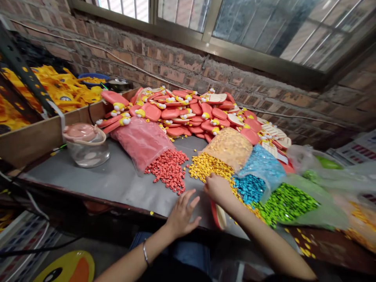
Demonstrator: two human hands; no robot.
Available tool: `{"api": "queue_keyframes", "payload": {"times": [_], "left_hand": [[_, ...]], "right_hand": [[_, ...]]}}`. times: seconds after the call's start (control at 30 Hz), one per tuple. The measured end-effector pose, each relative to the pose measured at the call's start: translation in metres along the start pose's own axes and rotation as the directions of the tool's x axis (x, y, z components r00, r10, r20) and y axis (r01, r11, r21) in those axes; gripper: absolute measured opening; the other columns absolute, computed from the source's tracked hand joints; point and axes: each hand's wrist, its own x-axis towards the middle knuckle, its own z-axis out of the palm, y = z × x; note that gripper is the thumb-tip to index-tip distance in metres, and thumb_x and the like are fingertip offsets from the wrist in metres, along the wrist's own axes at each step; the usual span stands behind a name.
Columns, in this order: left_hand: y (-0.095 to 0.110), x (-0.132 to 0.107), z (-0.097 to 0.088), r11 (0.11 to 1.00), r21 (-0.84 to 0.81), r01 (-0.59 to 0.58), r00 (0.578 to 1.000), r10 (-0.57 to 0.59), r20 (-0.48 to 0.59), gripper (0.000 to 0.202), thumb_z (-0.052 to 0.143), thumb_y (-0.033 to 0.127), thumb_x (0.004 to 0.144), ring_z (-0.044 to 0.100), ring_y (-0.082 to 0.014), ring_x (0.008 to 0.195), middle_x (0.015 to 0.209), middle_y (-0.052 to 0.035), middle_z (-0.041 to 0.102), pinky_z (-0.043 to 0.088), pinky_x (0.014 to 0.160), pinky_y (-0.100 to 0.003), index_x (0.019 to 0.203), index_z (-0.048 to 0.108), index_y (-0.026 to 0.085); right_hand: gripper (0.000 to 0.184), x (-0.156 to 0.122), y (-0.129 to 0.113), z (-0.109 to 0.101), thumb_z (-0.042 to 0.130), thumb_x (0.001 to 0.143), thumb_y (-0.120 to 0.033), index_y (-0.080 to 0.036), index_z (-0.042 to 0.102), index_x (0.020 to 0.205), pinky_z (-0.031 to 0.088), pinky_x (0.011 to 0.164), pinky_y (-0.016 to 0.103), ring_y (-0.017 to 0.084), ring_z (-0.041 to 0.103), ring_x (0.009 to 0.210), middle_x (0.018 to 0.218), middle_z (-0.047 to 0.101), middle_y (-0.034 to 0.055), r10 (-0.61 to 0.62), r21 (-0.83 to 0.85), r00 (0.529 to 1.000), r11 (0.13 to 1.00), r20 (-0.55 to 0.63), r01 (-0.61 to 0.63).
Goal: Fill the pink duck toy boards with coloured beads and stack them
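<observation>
My left hand [181, 213] lies flat with fingers spread on the grey table [117, 180], just below a heap of small red beads [169, 169]. My right hand [217, 188] is curled at the near edge of the yellow beads [209, 166], fingers pinched together; what they hold is hidden. Under my right wrist a red paddle-shaped toy piece [219, 216] stands on edge. Blue beads [249, 188] and green beads [283, 203] spill from plastic bags to the right.
A big pile of red toy pieces [199, 111] fills the table's back. A pink bag [141, 141] lies beside a clear jar with pink lid [86, 145]. Yellow parts [58, 88] sit behind a cardboard wall [38, 135]. Brick wall and window behind.
</observation>
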Motion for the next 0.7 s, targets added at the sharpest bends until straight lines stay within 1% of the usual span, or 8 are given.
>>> {"api": "queue_keyframes", "payload": {"times": [0.1,0.17,0.23,0.33,0.43,0.5,0.57,0.7], "left_hand": [[0.0,-0.002,0.002,0.998,0.034,0.06,0.997,-0.061,0.039,0.054,0.053,0.033,0.086,0.044,-0.0314,0.121,0.129,-0.0158,0.045,0.04,0.1,-0.05,0.137,0.036,0.019],[0.001,-0.002,0.003,0.994,0.049,0.098,0.991,-0.102,0.085,0.049,0.055,0.034,0.085,0.048,-0.0305,0.113,0.12,-0.0143,0.05,0.042,0.096,-0.048,0.13,0.045,0.019],[0.003,0.0,0.003,0.993,0.065,0.101,0.986,-0.108,0.13,0.046,0.058,0.036,0.083,0.048,-0.0308,0.111,0.119,-0.0145,0.051,0.042,0.096,-0.048,0.125,0.051,0.018],[0.006,0.003,0.003,0.992,0.1,0.082,0.978,-0.1,0.185,0.048,0.062,0.038,0.08,0.045,-0.0339,0.117,0.127,-0.0169,0.05,0.038,0.1,-0.053,0.123,0.054,0.017],[0.008,0.006,0.002,0.991,0.116,0.068,0.968,-0.094,0.234,0.054,0.065,0.041,0.079,0.04,-0.0358,0.127,0.137,-0.0187,0.045,0.033,0.105,-0.055,0.125,0.054,0.017],[0.007,0.008,0.0,0.992,0.114,0.059,0.96,-0.088,0.265,0.058,0.067,0.043,0.077,0.035,-0.0362,0.133,0.143,-0.0201,0.041,0.029,0.108,-0.054,0.127,0.053,0.015],[0.006,0.01,-0.002,0.993,0.105,0.049,0.951,-0.079,0.3,0.064,0.068,0.045,0.076,0.03,-0.0368,0.137,0.149,-0.0204,0.035,0.026,0.11,-0.055,0.13,0.051,0.014],[0.006,0.013,-0.005,0.995,0.09,0.04,0.934,-0.07,0.35,0.065,0.066,0.046,0.078,0.026,-0.0368,0.141,0.153,-0.017,0.031,0.02,0.112,-0.059,0.133,0.049,0.015]], "right_hand": [[0.027,0.021,-0.024,0.028,0.067,0.08,-0.044,-0.017,0.071,0.079,0.048,0.062,0.031,0.026,0.067,0.072,0.081,0.069,0.0158,0.007,0.056,0.993,0.998,0.115,-0.013],[0.036,0.043,-0.03,0.038,0.061,0.084,-0.053,-0.018,0.071,0.086,0.048,0.065,0.031,0.026,0.067,0.075,0.082,0.07,0.0148,-0.024,0.117,0.987,0.993,0.157,0.006],[0.032,0.068,-0.029,0.044,0.053,0.091,-0.046,-0.018,0.07,0.095,0.047,0.071,0.031,0.025,0.066,0.082,0.09,0.07,0.0142,-0.087,0.164,0.989,0.984,0.122,0.067],[0.022,0.1,-0.023,0.054,0.05,0.092,-0.024,-0.016,0.068,0.104,0.044,0.083,0.032,0.026,0.061,0.098,0.105,0.066,0.0151,-0.209,0.223,0.978,0.954,0.007,0.203],[0.022,0.117,-0.019,0.065,0.049,0.091,-0.016,-0.016,0.068,0.101,0.042,0.087,0.032,0.024,0.059,0.1,0.102,0.066,0.0127,-0.267,0.287,0.964,0.922,-0.02,0.261],[0.024,0.117,-0.014,0.067,0.046,0.092,-0.017,-0.017,0.068,0.104,0.043,0.086,0.03,0.021,0.06,0.095,0.1,0.066,0.0108,-0.254,0.311,0.967,0.917,-0.028,0.25],[0.025,0.107,-0.004,0.063,0.045,0.093,-0.017,-0.016,0.066,0.108,0.045,0.086,0.029,0.019,0.06,0.096,0.104,0.065,0.0101,-0.225,0.411,0.968,0.877,-0.108,0.249],[0.02,0.056,0.033,0.044,0.049,0.092,-0.025,-0.021,0.066,0.102,0.049,0.084,0.031,0.019,0.061,0.098,0.102,0.065,0.0073,-0.025,0.729,0.942,0.626,-0.336,0.277]]}}
